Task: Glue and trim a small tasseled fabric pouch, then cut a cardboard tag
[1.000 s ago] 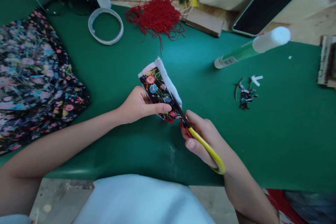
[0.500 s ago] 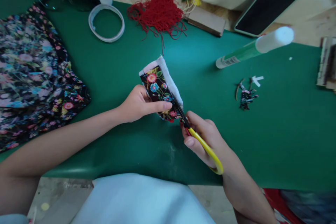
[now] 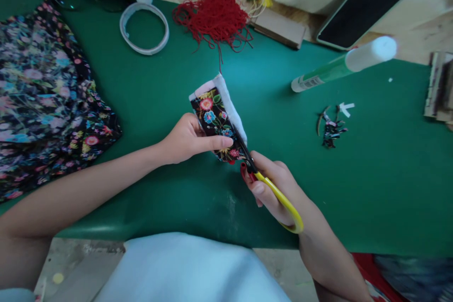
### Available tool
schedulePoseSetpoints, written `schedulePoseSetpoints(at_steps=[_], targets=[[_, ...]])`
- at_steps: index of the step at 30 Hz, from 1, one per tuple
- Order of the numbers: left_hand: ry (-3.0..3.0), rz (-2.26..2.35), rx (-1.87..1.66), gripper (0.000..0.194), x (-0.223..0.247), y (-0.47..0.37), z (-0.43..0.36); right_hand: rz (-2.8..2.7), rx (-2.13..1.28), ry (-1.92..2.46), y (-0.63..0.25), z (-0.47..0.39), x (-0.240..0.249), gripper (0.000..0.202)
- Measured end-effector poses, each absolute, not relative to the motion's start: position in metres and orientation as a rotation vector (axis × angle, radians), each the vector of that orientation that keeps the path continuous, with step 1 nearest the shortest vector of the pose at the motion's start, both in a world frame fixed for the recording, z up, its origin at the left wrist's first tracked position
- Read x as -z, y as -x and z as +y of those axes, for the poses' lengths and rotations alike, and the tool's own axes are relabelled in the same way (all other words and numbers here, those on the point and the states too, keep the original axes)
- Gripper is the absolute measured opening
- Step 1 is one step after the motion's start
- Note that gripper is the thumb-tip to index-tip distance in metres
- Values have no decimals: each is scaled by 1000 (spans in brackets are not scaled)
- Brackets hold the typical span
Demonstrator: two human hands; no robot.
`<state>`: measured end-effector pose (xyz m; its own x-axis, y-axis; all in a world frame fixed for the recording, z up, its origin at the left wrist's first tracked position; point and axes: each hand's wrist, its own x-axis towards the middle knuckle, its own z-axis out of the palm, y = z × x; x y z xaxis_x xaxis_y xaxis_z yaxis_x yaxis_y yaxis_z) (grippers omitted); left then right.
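My left hand (image 3: 193,139) pinches a small piece of black floral fabric (image 3: 213,118), its thumb lying across the front. White backing (image 3: 230,108) shows along the top and right edges of the piece. In my right hand (image 3: 274,184) is a pair of scissors with yellow handles (image 3: 283,200). Their dark blades lie at the lower right side of the fabric, along the border with the white backing. The fingers behind the piece are hidden. A bit of red shows at its lower edge.
Red cords (image 3: 215,19) lie in a heap beyond my hands, beside a tape roll (image 3: 122,28). A glue stick (image 3: 322,73) stands at the right near small fabric scraps (image 3: 332,130). Floral cloth (image 3: 42,104) covers the left of the green mat (image 3: 371,188). A dark-screened device (image 3: 368,7) is at the back right.
The scissors' handles and my right hand have shifted very slightly, and the right thumb has moved a little. My left hand keeps the same grip on the fabric.
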<state>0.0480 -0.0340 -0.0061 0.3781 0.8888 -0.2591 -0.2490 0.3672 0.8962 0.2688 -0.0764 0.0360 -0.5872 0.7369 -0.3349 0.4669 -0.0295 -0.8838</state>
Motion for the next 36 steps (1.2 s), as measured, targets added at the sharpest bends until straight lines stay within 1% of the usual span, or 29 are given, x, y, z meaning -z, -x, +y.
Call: schedulePoseSetpoints(at_steps=[9,16,21,28,33,36], targets=[[-889,867,-899,31,5,-48,-35,-2019,-1661,1261,-269,-76,-34,57],[-900,912,-862,35,3,-48,-35,-2018,-1685,1277,-269,-77,-33,57],[-902,888,-867,33,3,-48,-35,-2018,-1692,1262,-269,-77,-33,58],[-902,899,-860,37,4,-48,-35,-2022,-1683,1284,-269,-77,-32,58],[-893,872,-859,35,4,-48,-34,-1995,-1670,1296,-269,-78,-32,56],[-862,858,-869,37,4,-48,-34,-1970,-1660,1299,-268,-76,-32,58]])
